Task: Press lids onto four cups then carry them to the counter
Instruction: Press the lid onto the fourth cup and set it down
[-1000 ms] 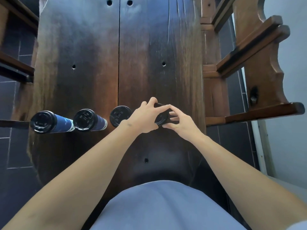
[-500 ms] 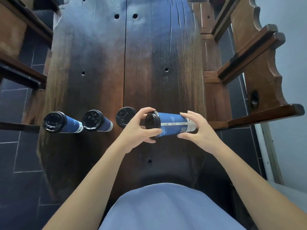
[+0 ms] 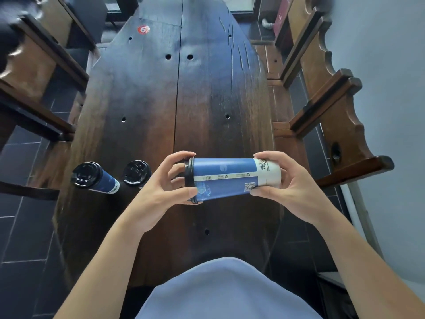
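I hold a blue paper cup (image 3: 226,178) sideways above the dark wooden table (image 3: 184,100), its black lid (image 3: 189,178) pointing left. My left hand (image 3: 165,187) grips the lidded end, with fingers curled round the lid's rim. My right hand (image 3: 282,185) grips the cup's white base end. Two other blue cups with black lids stand on the table at the left: one (image 3: 92,177) near the table's left edge, another (image 3: 136,173) just left of my left hand. A third lidded cup seen earlier is hidden behind my left hand.
Wooden chairs (image 3: 333,107) line the table's right side, and more chairs (image 3: 34,72) stand at the left. A red sticker (image 3: 143,29) lies at the table's far end. Dark tiled floor (image 3: 20,226) shows on the left, a pale wall (image 3: 391,88) on the right.
The cup went from standing on the table under my hands to lifted and turned sideways, then raised closer to me. My view tilted up, showing more of the table's far end.
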Available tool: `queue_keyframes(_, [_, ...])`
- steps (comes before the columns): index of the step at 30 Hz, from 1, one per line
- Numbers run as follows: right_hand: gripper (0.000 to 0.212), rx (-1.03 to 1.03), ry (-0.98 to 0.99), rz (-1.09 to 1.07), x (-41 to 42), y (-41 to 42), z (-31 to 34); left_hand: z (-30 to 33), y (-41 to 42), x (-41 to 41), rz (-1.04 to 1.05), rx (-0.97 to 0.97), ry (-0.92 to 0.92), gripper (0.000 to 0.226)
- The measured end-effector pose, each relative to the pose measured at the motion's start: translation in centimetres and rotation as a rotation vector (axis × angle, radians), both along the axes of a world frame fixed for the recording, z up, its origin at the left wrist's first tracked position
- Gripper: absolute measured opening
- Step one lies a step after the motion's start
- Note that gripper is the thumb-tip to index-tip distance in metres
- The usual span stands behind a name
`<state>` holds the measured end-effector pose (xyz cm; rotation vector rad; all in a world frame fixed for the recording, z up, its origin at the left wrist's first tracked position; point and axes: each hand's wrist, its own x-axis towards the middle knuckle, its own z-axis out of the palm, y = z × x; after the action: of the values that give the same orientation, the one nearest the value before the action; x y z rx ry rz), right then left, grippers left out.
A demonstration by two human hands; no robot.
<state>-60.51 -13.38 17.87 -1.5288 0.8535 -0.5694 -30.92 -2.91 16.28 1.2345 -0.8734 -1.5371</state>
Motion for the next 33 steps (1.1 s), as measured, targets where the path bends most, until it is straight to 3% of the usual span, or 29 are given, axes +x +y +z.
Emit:
queue_keyframes(14, [0.065, -0.152, -0.066, -0.01, 1.2, 2.9, 5.7, 4.4, 2.7, 0.4, 0.021, -0.27, 0.062, 0.076])
queue_keyframes(23, [0.064, -0.167, -0.121, -0.021, 1.2, 3.1, 6.8, 4.3, 2.6, 1.3, 0.044, -0.131, 0.087, 0.069])
queue_keyframes(28, [0.059, -0.168, -0.089, -0.02, 1.0, 3.0, 6.7, 4.4, 2.9, 1.3, 0.035, -0.175, 0.062, 0.085])
queue_keyframes(33, [0.06, -0.141, -0.108, -0.026, 1.2, 2.9, 6.2, 4.6, 3.0, 1.3, 0.053, -0.277, -0.02, 0.066])
